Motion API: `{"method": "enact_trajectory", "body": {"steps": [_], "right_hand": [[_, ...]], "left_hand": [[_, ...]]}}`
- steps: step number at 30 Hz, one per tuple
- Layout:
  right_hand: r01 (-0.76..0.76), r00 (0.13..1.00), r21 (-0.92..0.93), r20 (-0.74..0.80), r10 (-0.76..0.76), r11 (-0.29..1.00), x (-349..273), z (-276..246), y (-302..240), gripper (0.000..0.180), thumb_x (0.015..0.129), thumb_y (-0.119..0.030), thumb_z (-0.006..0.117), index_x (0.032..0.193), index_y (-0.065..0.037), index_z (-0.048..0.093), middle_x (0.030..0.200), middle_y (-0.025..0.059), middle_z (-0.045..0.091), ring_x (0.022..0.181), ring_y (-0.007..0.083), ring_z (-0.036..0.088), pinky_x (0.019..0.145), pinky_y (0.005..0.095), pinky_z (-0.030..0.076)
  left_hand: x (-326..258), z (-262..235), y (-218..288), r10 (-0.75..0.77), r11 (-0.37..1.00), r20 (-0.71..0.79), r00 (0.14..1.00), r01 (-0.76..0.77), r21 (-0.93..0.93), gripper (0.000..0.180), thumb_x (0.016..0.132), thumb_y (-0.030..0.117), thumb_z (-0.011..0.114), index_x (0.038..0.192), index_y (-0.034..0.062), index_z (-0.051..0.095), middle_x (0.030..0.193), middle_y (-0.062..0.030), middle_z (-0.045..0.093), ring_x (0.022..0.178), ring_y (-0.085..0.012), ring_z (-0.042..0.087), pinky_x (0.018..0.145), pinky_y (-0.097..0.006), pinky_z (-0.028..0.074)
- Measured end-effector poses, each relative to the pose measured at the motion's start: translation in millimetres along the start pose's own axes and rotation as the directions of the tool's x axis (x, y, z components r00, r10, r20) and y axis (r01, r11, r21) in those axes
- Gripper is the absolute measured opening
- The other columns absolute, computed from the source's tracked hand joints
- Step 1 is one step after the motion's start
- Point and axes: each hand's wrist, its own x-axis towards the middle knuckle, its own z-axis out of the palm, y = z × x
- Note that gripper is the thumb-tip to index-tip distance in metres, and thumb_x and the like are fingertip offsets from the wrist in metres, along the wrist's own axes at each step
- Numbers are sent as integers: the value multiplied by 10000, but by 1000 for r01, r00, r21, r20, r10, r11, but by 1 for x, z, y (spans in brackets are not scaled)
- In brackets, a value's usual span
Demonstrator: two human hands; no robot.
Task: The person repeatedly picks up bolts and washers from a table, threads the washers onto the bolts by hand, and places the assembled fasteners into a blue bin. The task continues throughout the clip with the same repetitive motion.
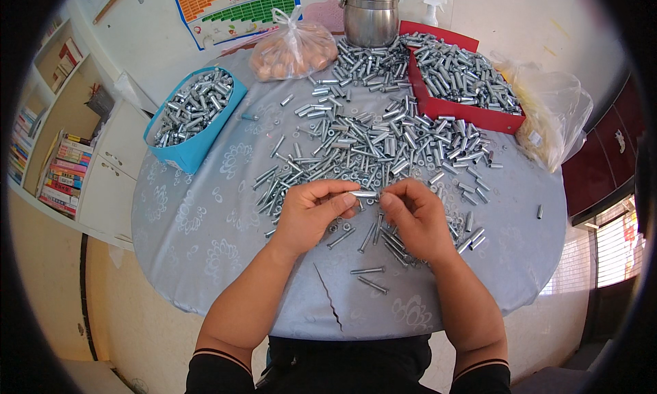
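Between the thumb and fingers of my left hand [309,215] is a shiny metal expansion bolt [364,194], lying sideways. My right hand [419,219] is pinched at its right end; whatever sits between those fingertips is too small to make out. Under and beyond both hands spreads a loose heap of bolts, metal sleeves, washers and nuts [356,154]. A few long bolts [373,283] lie apart from it, nearer to me.
A blue box [179,154] full of metal sleeve parts stands at the left. Behind the heap is a red box [472,119] piled with more. A knotted bag [293,50], a steel pot [371,18] and a clear plastic bag [553,113] line the far side of the cloth-covered table [178,257].
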Motion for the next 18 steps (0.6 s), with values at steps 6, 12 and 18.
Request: {"method": "enact_trajectory", "body": {"steps": [6, 12, 18], "right_hand": [[15, 990, 121, -143, 3, 993, 1, 8, -3, 156, 918, -143, 638, 950, 5, 603, 757, 14, 587, 671, 79, 539, 607, 233, 445], [12, 999, -39, 35, -10, 999, 2, -7, 11, 209, 889, -110, 662, 1057, -10, 589, 852, 29, 606, 730, 82, 551, 643, 237, 458], [126, 990, 34, -76, -123, 992, 0, 4, 4, 197, 931, -176, 629, 1024, -4, 601, 824, 21, 612, 711, 80, 546, 622, 240, 450]], "left_hand": [[0, 5, 1, -24, 999, 10, 1000, 25, -34, 221, 899, 58, 651, 1103, -26, 670, 882, -78, 701, 762, -115, 656, 702, -235, 537], [0, 1, -1, -5, 999, -8, 1000, 5, -33, 210, 901, 55, 647, 1095, -19, 675, 876, -72, 700, 760, -111, 658, 697, -228, 535], [2, 2, 0, -12, 998, -10, 1000, 12, -54, 211, 899, 56, 648, 1096, -18, 675, 875, -72, 701, 756, -107, 657, 699, -227, 535]]}}
